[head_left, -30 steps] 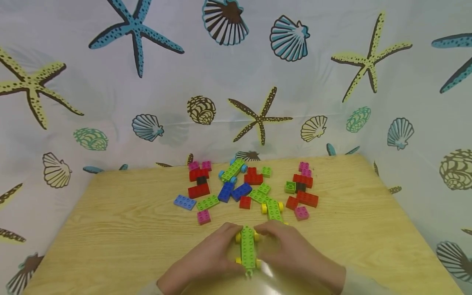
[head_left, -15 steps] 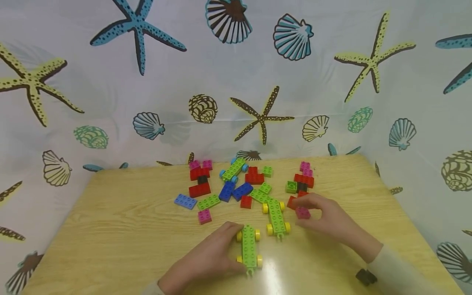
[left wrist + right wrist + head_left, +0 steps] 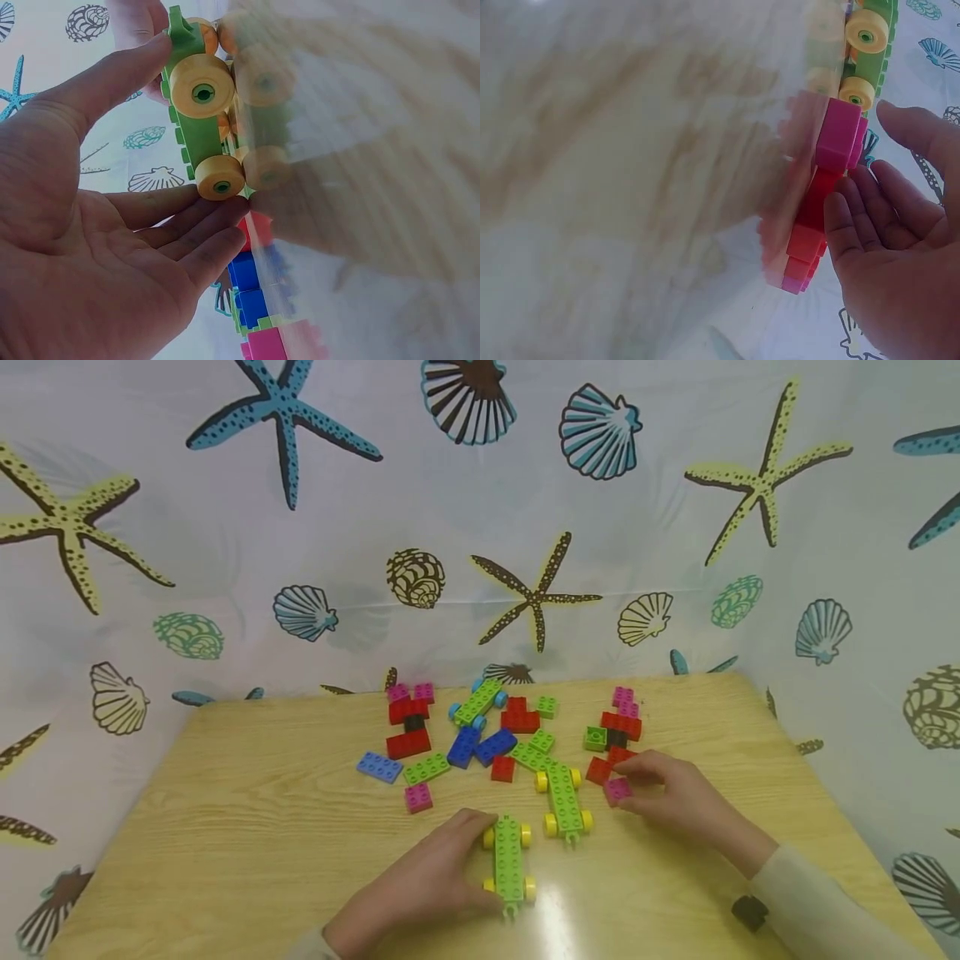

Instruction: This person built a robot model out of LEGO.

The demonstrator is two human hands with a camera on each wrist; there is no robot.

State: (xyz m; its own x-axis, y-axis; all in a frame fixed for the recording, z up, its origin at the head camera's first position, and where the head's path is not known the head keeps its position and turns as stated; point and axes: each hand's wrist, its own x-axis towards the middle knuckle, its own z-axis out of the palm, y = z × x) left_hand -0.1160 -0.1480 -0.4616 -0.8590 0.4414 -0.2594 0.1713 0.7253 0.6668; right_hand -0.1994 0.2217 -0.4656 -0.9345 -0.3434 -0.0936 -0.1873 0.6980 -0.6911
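In the head view my left hand (image 3: 438, 877) holds a green toy car base (image 3: 508, 864) with yellow wheels. The thumb lies at its near end, the fingers at its far end, as the left wrist view also shows. My right hand (image 3: 686, 797) reaches over a pink brick (image 3: 618, 791) and a red brick (image 3: 598, 771). Seen from the right wrist, its thumb stands apart from the pink brick (image 3: 840, 135) and nothing is gripped. Between the hands stands a second green car base (image 3: 565, 802) with yellow wheels.
Behind lie several loose bricks: blue bricks (image 3: 465, 747), a flat green brick (image 3: 426, 768), a light blue brick (image 3: 379, 767) and red bricks (image 3: 408, 743). A green car base with blue wheels (image 3: 478, 703) stands at the back. A small black piece (image 3: 750, 912) lies by the right sleeve.
My right hand has left the nearest car base and moved right and away to the pink and red bricks. The left hand has stayed on the car base.
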